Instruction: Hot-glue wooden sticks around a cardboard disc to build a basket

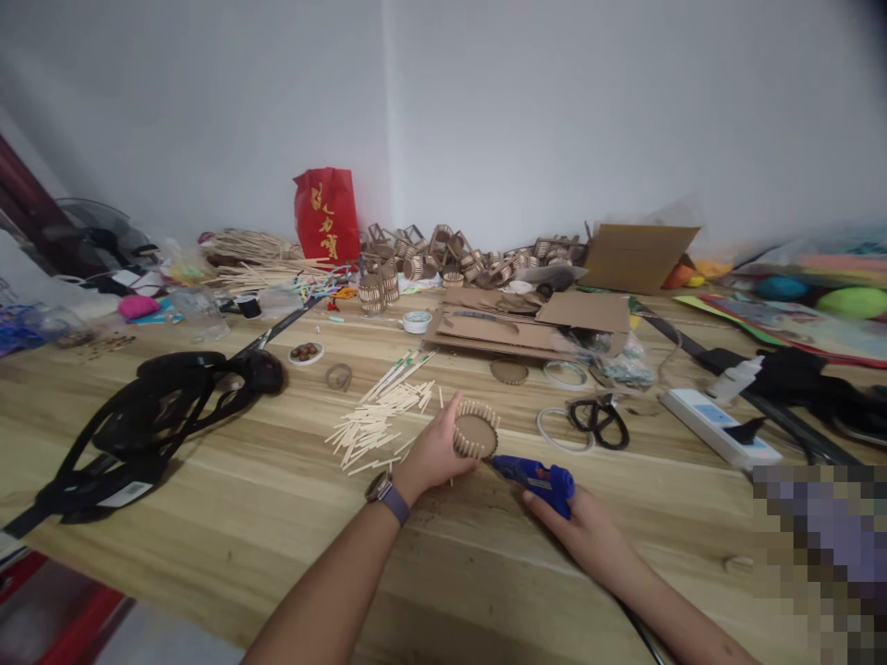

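Observation:
My left hand [440, 451], with a watch on its wrist, grips the side of a small round cardboard basket [477, 432] edged with short upright wooden sticks. A blue hot glue gun [537, 478] is in my right hand [578, 519], its nozzle at the basket's near right rim. Whether the nozzle touches the rim I cannot tell. Left of the basket lies a loose pile of short wooden sticks [374, 420]. Beyond it on the table are a round cardboard piece [509, 371] and a roll of tape [565, 374].
Black-handled scissors [600, 423] lie right of the basket, near a white power strip [721, 429]. Cardboard sheets [499, 334] and several finished stick baskets [450, 254] fill the back, beside a red bag [327, 214]. Black straps [152, 416] lie at left.

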